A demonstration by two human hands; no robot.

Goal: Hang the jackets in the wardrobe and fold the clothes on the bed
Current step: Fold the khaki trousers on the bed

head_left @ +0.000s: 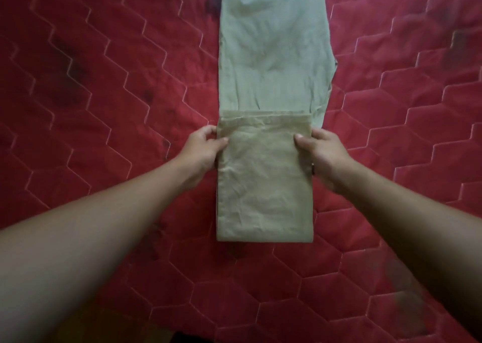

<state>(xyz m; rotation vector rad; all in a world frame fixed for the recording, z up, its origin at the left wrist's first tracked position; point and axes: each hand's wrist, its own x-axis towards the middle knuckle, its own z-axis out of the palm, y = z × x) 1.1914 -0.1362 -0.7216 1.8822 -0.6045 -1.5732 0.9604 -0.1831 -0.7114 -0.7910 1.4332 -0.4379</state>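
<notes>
A pair of pale khaki-green trousers (271, 56) lies lengthwise down the middle of the red quilted bed (104, 95). Their near end is folded back over itself into a flat rectangle (264, 194). My left hand (206, 147) pinches the left edge of that folded part near its top, thumb on the cloth. My right hand (320, 152) pinches the right edge at the same height, thumb on top and a ring on one finger. The far end of the trousers runs out of the top of the view.
The red bedspread with stitched hexagon lines fills nearly the whole view on both sides of the trousers. Dark blotches mark it at the left and near the top. The bed's near edge shows at the bottom centre, with dark floor below.
</notes>
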